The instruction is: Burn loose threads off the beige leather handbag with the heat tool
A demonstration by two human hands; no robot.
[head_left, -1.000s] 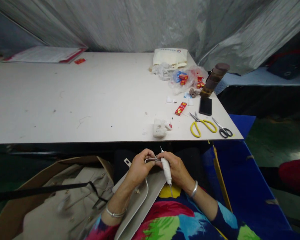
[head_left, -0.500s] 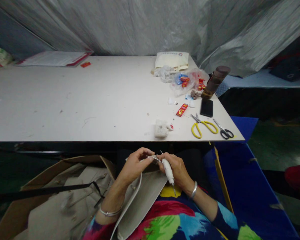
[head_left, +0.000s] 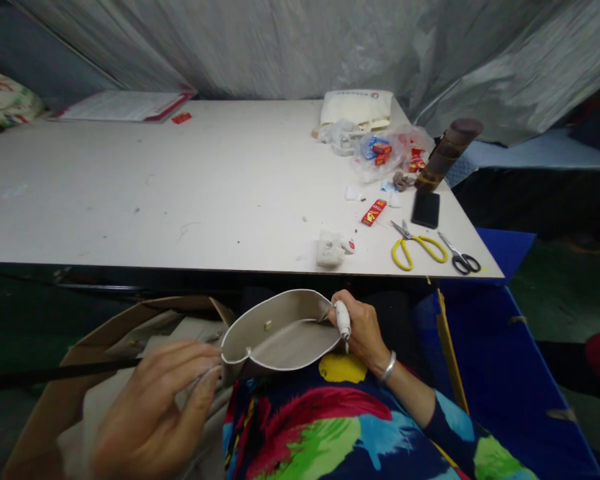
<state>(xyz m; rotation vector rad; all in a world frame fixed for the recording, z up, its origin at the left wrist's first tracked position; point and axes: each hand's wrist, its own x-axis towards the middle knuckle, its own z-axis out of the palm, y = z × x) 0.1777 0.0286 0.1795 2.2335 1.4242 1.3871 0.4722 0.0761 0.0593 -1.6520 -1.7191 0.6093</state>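
Hands apart: a blurred left hand (head_left: pixel 155 400), its grip impossible to tell, is at the left end of an open beige pouch (head_left: pixel 285 313) above a lap (head_left: pixel 320 413), while the right hand (head_left: pixel 364 327), clasped around a white-handled tool (head_left: pixel 343 319), is at the right end. The pouch's long axis runs hand to hand, neither clearly nearer. At left, a cardboard box (head_left: pixel 40 420) holds beige pieces (head_left: pixel 195 329); on the table (head_left: pixel 230 187), a plastic bag (head_left: pixel 365 171) contains red packets (head_left: pixel 381 149)
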